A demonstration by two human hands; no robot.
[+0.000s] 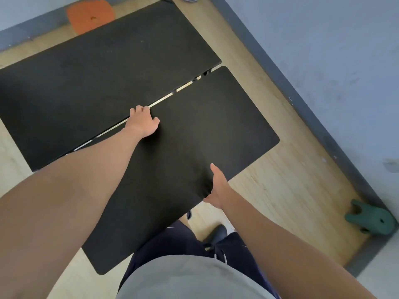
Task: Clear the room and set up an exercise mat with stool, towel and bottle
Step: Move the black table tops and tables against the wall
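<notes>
The black rounded tabletop [216, 126] fills the middle of my frame, over the wooden floor [280, 190]. My left hand [143, 123] curls its fingers over the far edge; my right hand [219, 187] clamps the near edge, thumb on top. A 2nd black tabletop [97, 72] lies just beyond, a thin gap between them. The orange stool [90, 16] sits upper left, a green animal-shaped object [371, 221] lower right. I judge this to be the clearing step; next I need a steady 2-handed shift, away from the neighbour.

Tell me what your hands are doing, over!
Left hand and right hand both grip the black rounded-corner tabletop. Second black rectangular table close alongside. Orange plastic stool behind it.
</notes>
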